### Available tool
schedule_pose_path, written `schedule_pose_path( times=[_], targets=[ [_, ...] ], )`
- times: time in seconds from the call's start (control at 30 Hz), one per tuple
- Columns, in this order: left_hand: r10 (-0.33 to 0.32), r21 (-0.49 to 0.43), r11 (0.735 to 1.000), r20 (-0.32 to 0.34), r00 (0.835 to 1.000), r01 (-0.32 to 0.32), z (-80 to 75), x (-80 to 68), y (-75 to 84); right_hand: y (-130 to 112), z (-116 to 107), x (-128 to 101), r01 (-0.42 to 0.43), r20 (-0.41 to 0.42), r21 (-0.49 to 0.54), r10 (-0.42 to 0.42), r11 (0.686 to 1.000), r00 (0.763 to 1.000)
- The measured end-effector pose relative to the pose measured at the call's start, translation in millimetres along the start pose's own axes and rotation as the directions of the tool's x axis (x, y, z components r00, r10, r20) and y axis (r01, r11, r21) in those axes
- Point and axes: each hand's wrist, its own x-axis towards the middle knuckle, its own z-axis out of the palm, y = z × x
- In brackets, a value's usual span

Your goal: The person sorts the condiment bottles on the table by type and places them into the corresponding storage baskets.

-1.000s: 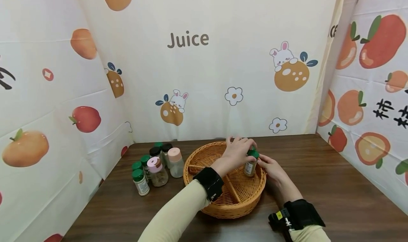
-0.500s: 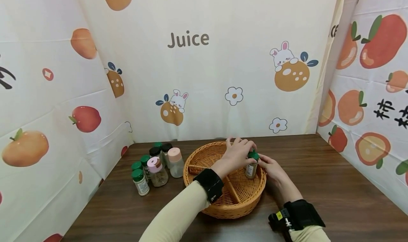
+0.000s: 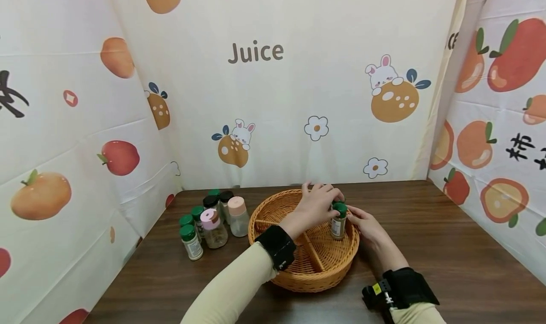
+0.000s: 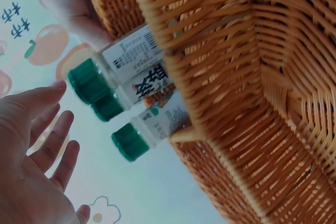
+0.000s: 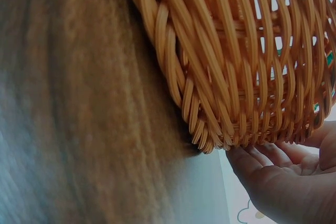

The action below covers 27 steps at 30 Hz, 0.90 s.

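Observation:
Over the round wicker basket [image 3: 313, 282], my left hand [image 3: 314, 208] reaches to a spice jar [image 3: 338, 228] with a green lid. In the left wrist view, that hand's fingers are spread and the thumb tip points at the nearest green lid [image 4: 88, 81], with a gap between. Three green-lidded jars, one labelled jar [image 4: 167, 114] among them, stand together in one compartment there. My right hand [image 3: 368, 225] holds the basket's right side at the rim. From the right wrist, its fingers [image 5: 260, 169] lie against the outer wicker wall, their tips hidden behind it.
Several jars stand left of the basket: a green-lidded jar [image 3: 192, 243], a pink-lidded jar [image 3: 214, 229], a peach-lidded jar [image 3: 238, 217] and black-lidded ones behind. Wicker dividers [image 3: 313, 253] split the basket. A printed cloth [image 3: 273, 91] borders the brown table [image 3: 426, 229].
The spice jar has settled slightly lower into the basket, and my left fingers have loosened from its lid. My right hand stays at the rim. The head view has turned slightly left.

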Motion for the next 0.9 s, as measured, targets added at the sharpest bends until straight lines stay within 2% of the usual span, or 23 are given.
schedule_pose_path(
  times=[0.2, 0.4, 0.67, 0.9],
  targets=[
    [-0.007, 0.012, 1.000, 0.009, 1.000, 0.007, -16.8, -6.2, -9.1, 1, 0, 1, -0.004, -0.015, -0.002, 0.004, 1.000, 1.000],
    [-0.003, -0.004, 1.000, -0.008, 1.000, 0.003, -36.5, -24.0, -31.2, 1, 2, 1, -0.006, -0.018, 0.003, 0.006, 1.000, 1.000],
    [0.004, -0.019, 1.000, -0.004, 1.000, -0.004, -48.0, -62.0, -71.6, 1, 3, 2, -0.005, -0.017, -0.017, 0.005, 1.000, 1.000],
    [-0.023, 0.005, 1.000, -0.060, 0.998, 0.024, -55.7, -96.1, -102.7, 0, 2, 1, -0.009, -0.019, -0.018, 0.009, 1.000, 1.000]
  ],
)
